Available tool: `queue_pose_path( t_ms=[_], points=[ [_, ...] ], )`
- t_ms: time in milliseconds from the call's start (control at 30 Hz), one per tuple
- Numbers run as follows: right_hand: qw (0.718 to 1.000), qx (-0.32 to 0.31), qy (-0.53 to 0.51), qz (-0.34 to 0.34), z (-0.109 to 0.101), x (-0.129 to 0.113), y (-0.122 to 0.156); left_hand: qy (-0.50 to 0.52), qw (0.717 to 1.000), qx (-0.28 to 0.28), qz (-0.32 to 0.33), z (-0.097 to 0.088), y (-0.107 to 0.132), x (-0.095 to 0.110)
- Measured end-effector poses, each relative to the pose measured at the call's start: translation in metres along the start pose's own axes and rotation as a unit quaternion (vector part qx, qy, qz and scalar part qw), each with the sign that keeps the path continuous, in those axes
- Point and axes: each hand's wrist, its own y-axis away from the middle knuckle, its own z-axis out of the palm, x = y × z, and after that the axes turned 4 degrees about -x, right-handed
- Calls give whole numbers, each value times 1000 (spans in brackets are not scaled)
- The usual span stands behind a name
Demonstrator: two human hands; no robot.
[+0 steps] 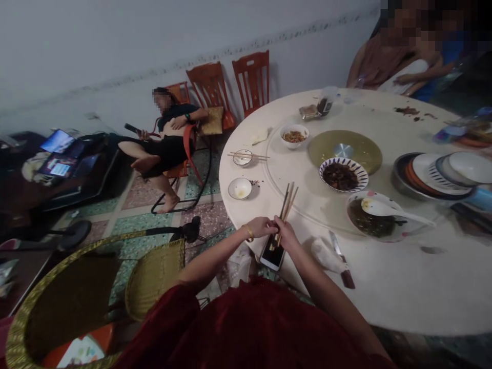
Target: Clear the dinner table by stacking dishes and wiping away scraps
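Note:
A bundle of several chopsticks slants up from my right hand, whose fingers are wrapped round it. My left hand, with a gold bracelet at the wrist, meets the right one at the fingertips. Its fingers are pressed together beside the bundle; what they pinch, if anything, is hidden. Under both hands a phone with a dark screen lies at the table's edge. To the right are a crumpled white wrapper and a knife with a brown handle.
The round table carries a bowl of dark food, a soup bowl with a white spoon, stacked dishes and small bowls. One person reclines in a chair at left; others sit far right. A wicker chair stands at lower left.

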Motion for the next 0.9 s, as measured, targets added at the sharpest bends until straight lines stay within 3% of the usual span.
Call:
queue_pose_path(
  t_ms=[100,167,233,300,367,500,567,667,767,833,900],
  points=[
    [997,37,-72,-2,5,-5,-6,-67,994,81,6,-78,-33,-33],
    [995,42,-92,-22,13,-6,-11,-151,974,170,-10,-140,-69,-64],
    [992,60,-100,-42,28,-6,-17,-235,949,207,-34,-194,-111,-92],
    [987,93,-115,-62,49,-4,-25,-298,933,193,-49,-230,-151,-113],
    [979,131,-136,-79,70,-3,-34,-328,930,160,-41,-248,-181,-127],
    [965,187,-155,-101,100,-8,-47,-335,935,115,6,-256,-204,-139],
    [960,206,-158,-106,110,-13,-51,-337,935,105,14,-255,-199,-138],
    [951,231,-171,-113,126,-21,-57,-303,949,80,32,-244,-170,-124],
    [940,236,-210,-131,147,-27,-66,-214,968,3,130,-209,-122,-98],
    [935,224,-238,-139,159,-30,-71,-192,961,-49,191,-178,-89,-81],
    [930,216,-260,-140,164,-32,-74,-211,953,-66,205,-150,-63,-69]
  ],
)
